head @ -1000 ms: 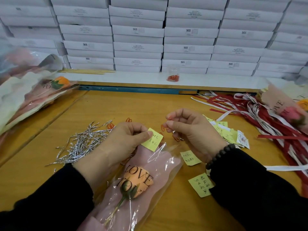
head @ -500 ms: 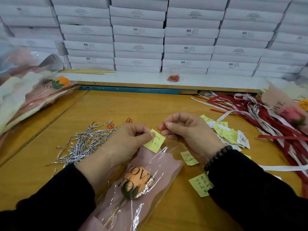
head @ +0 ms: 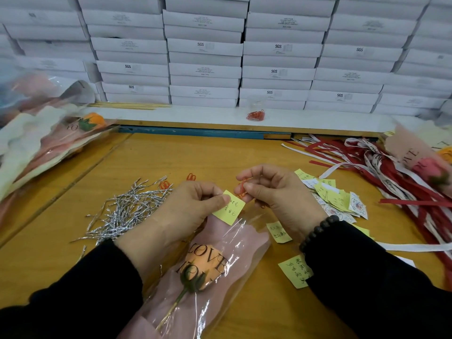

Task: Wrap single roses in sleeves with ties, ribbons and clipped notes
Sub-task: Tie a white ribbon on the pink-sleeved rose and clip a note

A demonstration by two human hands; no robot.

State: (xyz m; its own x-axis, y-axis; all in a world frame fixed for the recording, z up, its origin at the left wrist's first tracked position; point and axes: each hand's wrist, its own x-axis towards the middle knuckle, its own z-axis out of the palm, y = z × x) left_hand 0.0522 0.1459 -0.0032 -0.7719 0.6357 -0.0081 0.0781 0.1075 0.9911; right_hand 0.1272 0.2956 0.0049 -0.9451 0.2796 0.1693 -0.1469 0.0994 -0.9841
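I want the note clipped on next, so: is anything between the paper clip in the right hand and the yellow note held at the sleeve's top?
Nothing visible. The right hand pinches the orange paper clip just beside the yellow note, which the left hand holds against the sleeve; only a small open gap separates them.

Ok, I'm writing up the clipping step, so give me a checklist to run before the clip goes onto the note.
1. Left hand pinches yellow note: ok.
2. Note lies at the pink sleeve top edge: ok.
3. Right hand pinches a red paper clip: ok.
4. Clip's open end faces the note: cannot tell.
5. Clip is beside the note's edge: ok.
6. Rose sits inside the sleeve: ok.
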